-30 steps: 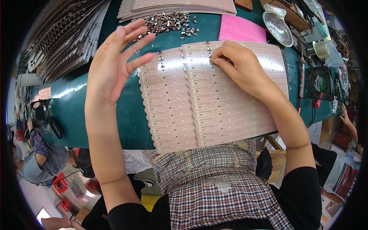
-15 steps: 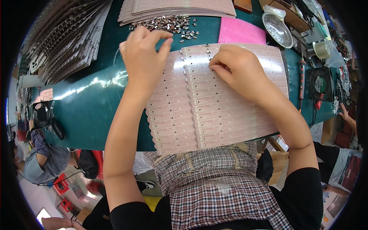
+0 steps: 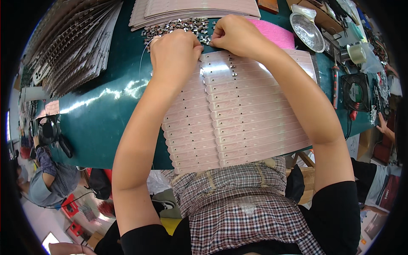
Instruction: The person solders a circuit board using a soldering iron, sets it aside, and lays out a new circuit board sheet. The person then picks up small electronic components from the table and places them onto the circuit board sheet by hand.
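A pinkish circuit-board panel [image 3: 255, 114], divided into narrow strips with small dark holes, lies in front of me. Several small metal-and-black electronic parts [image 3: 234, 74] sit in a short column near its far edge. Beyond it is a heap of the same parts [image 3: 187, 26]. My left hand [image 3: 175, 53] is closed in a pinch over the panel's far left corner; what its fingertips hold is hidden. At the right side of the heap, my right hand [image 3: 237, 36] pinches finger and thumb together. Whatever is between them is too small to make out.
Stacked pink panels [image 3: 195, 9] lie at the back, beside a pink foam sheet [image 3: 274, 34]. Leaning grey strip panels [image 3: 80, 42] fill the far left. A metal dish [image 3: 307, 33], soldering iron [image 3: 335, 87] and small fan [image 3: 355, 93] are at right. Other people sit nearby.
My right hand has gone from the panel to the heap, and another small part now shows in the column. My left hand has moved right and nearer, to the panel's corner.
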A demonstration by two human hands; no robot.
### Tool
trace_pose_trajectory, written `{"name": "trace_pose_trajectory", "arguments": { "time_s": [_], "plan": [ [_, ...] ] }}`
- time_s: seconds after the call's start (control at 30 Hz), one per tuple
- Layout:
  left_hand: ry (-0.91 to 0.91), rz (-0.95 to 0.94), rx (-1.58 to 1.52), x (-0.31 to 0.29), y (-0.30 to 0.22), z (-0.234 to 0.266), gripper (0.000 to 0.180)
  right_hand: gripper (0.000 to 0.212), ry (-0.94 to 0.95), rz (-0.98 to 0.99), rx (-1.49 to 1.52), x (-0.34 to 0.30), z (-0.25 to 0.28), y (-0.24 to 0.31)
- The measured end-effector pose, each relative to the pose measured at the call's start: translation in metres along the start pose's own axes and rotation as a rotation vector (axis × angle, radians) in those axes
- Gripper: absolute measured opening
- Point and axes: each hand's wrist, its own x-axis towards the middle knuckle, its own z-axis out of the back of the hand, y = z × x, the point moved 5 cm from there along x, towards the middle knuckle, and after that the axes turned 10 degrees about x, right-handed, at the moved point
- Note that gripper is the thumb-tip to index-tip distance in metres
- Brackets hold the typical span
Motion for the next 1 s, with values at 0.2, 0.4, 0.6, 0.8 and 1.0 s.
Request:
{"name": "trace_pose_trajectory", "arguments": {
  "time_s": [0.2, 0.4, 0.6, 0.8, 1.0],
  "plan": [
    [0.024, 0.145, -0.275, -0.012, 0.022, 0.034, 0.020, 0.017, -0.144, 0.073, 0.010, -0.019, 0.027, 0.009],
    [0.216, 0.230, -0.497, -0.069, 0.041, 0.043, 0.018, 0.020, -0.189, 0.108, 0.366, -0.068, 0.042, 0.002],
    [0.220, 0.302, -0.566, -0.088, 0.042, 0.027, 0.016, 0.016, -0.094, 0.044, 0.508, -0.100, 0.030, 0.009],
    [0.223, 0.283, -0.557, -0.088, 0.041, 0.026, 0.016, 0.014, -0.084, 0.030, 0.512, -0.115, 0.030, 0.009],
    [0.180, 0.244, -0.516, -0.088, 0.037, 0.029, 0.015, 0.013, -0.089, 0.068, 0.503, -0.121, 0.026, 0.009]
  ]
}}
